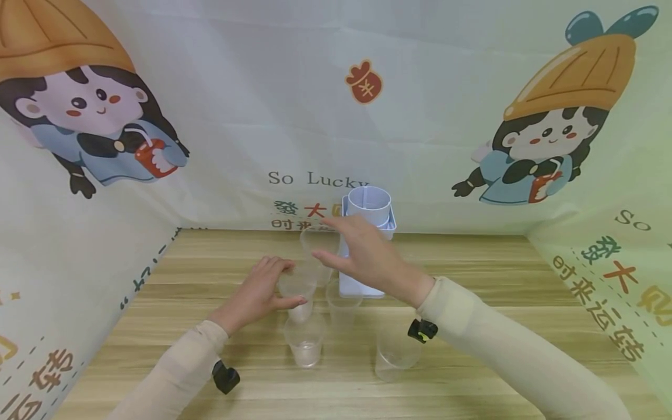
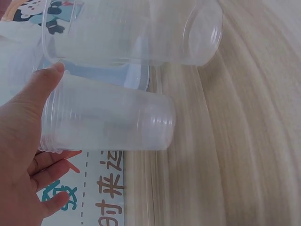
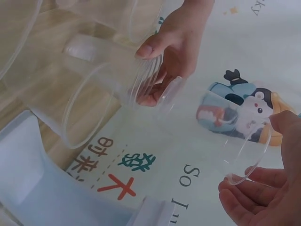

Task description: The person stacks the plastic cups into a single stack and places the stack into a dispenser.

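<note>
My left hand (image 1: 257, 294) holds a stack of clear plastic cups (image 2: 108, 113) near its rims, thumb on one side and fingers on the other. The stack stands upright on the table; several nested rims show in the right wrist view. Above and just behind it, my right hand (image 1: 370, 256) grips a single clear plastic cup (image 1: 319, 248) by its rim. This cup is in the air, its base close to the stack's top in the right wrist view (image 3: 171, 94). Other clear cups stand near: one in front of the stack (image 1: 306, 347), one to its right (image 1: 345, 306).
One more clear cup (image 1: 397, 356) stands at the front right, below my right wrist. A pale blue-white holder with a round cylinder (image 1: 370, 213) stands at the back, behind my right hand. Printed cloth walls (image 1: 441, 140) border the wood-grain table (image 1: 472, 262).
</note>
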The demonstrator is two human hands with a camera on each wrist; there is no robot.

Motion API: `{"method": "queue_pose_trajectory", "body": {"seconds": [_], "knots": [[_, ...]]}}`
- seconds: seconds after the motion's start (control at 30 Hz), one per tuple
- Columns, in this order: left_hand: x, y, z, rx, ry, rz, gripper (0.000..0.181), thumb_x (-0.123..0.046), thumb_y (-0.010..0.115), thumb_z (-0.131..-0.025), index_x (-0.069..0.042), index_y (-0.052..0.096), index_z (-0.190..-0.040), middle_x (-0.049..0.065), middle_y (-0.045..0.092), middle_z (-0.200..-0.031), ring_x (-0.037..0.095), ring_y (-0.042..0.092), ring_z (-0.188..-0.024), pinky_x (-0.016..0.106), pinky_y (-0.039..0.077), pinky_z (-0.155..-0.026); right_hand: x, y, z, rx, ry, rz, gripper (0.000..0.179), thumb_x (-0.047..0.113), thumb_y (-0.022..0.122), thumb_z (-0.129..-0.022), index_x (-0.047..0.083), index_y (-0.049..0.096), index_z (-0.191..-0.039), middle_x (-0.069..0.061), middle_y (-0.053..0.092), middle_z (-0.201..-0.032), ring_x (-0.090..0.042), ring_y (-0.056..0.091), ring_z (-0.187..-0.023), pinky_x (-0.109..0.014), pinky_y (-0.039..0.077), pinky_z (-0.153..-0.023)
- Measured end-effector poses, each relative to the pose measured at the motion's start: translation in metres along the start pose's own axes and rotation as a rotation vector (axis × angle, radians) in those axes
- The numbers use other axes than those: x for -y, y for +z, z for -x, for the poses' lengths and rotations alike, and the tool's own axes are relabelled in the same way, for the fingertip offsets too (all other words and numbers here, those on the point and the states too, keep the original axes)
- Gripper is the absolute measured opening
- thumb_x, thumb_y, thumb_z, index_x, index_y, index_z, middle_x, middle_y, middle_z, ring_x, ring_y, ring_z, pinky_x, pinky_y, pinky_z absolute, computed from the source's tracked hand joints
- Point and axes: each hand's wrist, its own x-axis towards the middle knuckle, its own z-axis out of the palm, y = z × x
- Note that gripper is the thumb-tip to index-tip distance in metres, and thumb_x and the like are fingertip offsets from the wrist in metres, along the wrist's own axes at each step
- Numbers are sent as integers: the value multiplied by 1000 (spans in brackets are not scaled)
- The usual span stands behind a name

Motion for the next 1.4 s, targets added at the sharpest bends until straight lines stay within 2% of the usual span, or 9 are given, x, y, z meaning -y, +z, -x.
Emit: {"method": "queue_pose_trajectory", "body": {"seconds": [0.13, 0.37, 0.57, 0.97, 1.13, 1.4], "knots": [[0, 0, 0, -3, -7, 12, 76, -47, 80, -79, 0, 54, -132, 12, 62, -122, 27, 51, -114, 49, 44, -103, 3, 4, -4, 21, -2, 16, 56, 40, 65, -94, 3, 56, -135, -12, 66, -131, -28, 62, -118, -41, 50, -103], [1, 2, 0, -23, -11, 40, 74, -45, 82, -77, -1, 55, -129, 14, 62, -121, 27, 51, -113, 48, 45, -101, 5, 9, -8, 81, 7, -7, 56, 40, 60, -98, 5, 51, -140, -12, 60, -139, -28, 55, -130, -42, 44, -112], [1, 4, 0, -48, -16, 53, 72, -43, 84, -75, 1, 56, -125, 14, 63, -117, 27, 52, -109, 47, 47, -96, 5, 15, -9, 101, -4, 2, 54, 39, 59, -99, 6, 50, -141, -11, 59, -140, -27, 55, -131, -41, 44, -113], [4, 9, -2, -32, -42, 114, 64, -42, 84, -76, -4, 57, -121, 7, 62, -114, 23, 50, -105, 41, 49, -88, 6, 24, -8, 151, -20, 2, 54, 39, 55, -100, 7, 48, -143, -12, 57, -143, -28, 55, -131, -42, 43, -114], [4, 9, -2, -32, -44, 130, 64, -40, 85, -75, -7, 57, -122, 7, 62, -115, 23, 51, -107, 40, 49, -89, 6, 29, -8, 158, -30, 14, 55, 39, 56, -100, 5, 48, -142, -14, 58, -141, -30, 56, -128, -43, 44, -113], [4, 9, 0, -21, -66, 158, 59, -41, 85, -75, -10, 58, -117, 6, 61, -114, 26, 51, -111, 44, 49, -92, 8, 38, -8, 226, 14, 12, 61, 44, 54, -100, 4, 45, -145, -14, 56, -144, -28, 54, -133, -41, 43, -114]]}}
